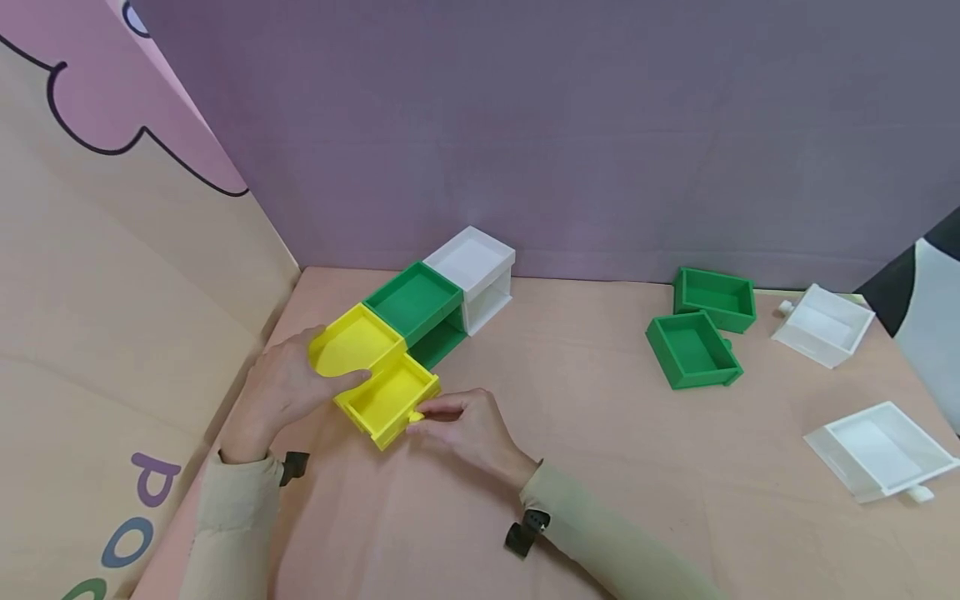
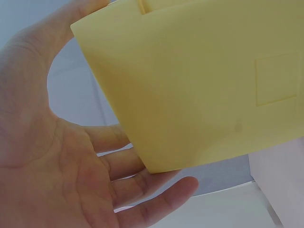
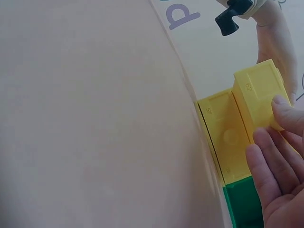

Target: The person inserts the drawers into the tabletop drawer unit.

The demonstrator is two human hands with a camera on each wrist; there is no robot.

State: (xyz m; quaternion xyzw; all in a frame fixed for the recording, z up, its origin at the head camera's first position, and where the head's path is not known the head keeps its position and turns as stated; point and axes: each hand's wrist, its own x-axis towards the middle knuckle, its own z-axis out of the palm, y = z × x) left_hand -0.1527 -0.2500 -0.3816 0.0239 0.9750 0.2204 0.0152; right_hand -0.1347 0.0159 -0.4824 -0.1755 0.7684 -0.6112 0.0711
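Note:
My left hand point(image 1: 281, 390) holds a yellow drawer case point(image 1: 354, 340) at its left side, thumb on top. In the left wrist view its fingers point(image 2: 124, 164) bend behind the yellow wall. A yellow drawer point(image 1: 392, 393) sticks partly out of the case's front. My right hand point(image 1: 476, 427) pinches that drawer's small knob point(image 1: 415, 416) between thumb and fingers. In the right wrist view the knob is mostly covered by the fingertips point(image 3: 279, 100). Against the yellow case stands a green case point(image 1: 416, 298), its front bay without a drawer, then a white case point(image 1: 472, 258).
Two green drawers point(image 1: 692, 346) lie at the back right of the pink-covered table point(image 1: 570, 417). Farther right sit a small white drawer point(image 1: 828, 321) and another white drawer point(image 1: 888, 446). A grey wall point(image 1: 570, 142) rises behind, a printed panel point(image 1: 112, 292) at left.

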